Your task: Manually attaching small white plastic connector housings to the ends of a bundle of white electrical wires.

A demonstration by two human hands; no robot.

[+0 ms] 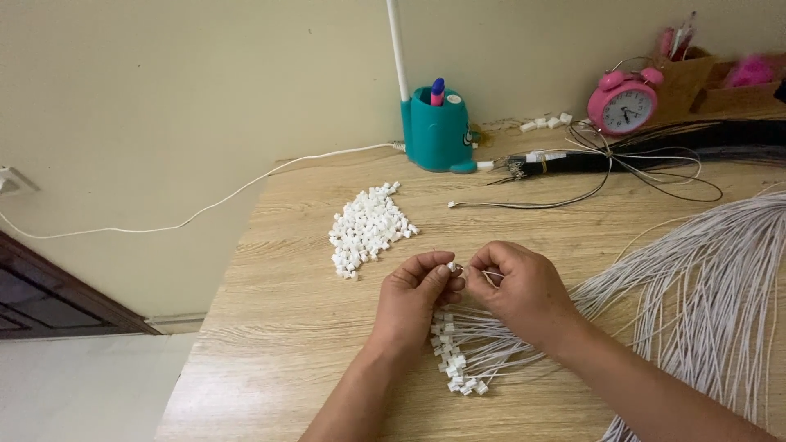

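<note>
White cable (205, 211) trails off the table's (270, 327) 9 o'clock edge toward the wall.

Heap of small white plastic connectors (368, 229) lies at 11 o'clock from the hands, loose and well apart from them.

Left hand (413, 299): fingertips pinched on one white connector housing (451, 266), the other fingers curled in. Likely very light, hard and slick; best gripped on its flat sides.

Right hand (524, 290), just beside at 3 o'clock: thumb and forefinger pinch a thin white wire (490, 275) close to its tip, which is aimed at the housing. The wire looks limp and springy; a hold near the end should keep it from bending away.

At 6 o'clock below both hands, a fan of finished wire ends (458, 360) with connectors fitted, lying flat.

White wire bundle (704, 270) sweeps off toward 3 o'clock.

Far edge, 12 to 2 o'clock: teal pen holder (436, 131), black wire bundle (655, 151), pink alarm clock (622, 102).
</note>
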